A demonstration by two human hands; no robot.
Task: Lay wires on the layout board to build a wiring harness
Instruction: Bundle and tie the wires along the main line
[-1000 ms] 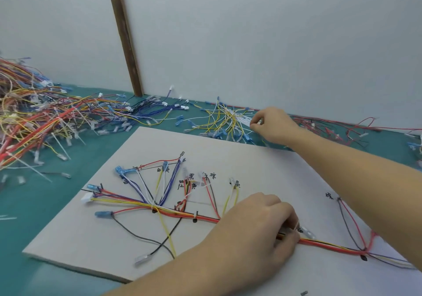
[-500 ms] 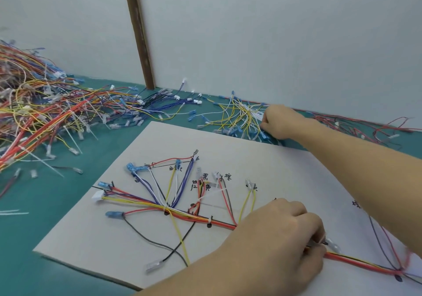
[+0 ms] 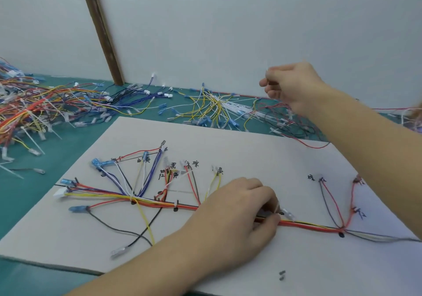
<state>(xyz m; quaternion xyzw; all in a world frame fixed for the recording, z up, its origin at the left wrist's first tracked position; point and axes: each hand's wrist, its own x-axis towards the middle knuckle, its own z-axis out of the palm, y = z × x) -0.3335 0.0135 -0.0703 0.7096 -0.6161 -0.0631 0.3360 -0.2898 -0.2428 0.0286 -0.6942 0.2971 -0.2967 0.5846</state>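
1. Right hand (image 3: 291, 85) has lifted off the bench (image 3: 75, 145) pile to upper right, grip pinching something thin, unclear.
2. Left hand (image 3: 237, 213) stays pinching the harness (image 3: 310, 226) mid-board (image 3: 228, 140); board's lower part bare.

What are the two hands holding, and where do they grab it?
The left hand pinches the wire bundle midway along its trunk on the layout board. The right hand pinches something thin and pale, too small to identify.

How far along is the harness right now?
Done: many branch wires fan out on the layout board from a red trunk bundle. In hand: the left hand holds the trunk; the right hand is raised, fingers pinched, contents unclear. Left: loose wires remain on the table.
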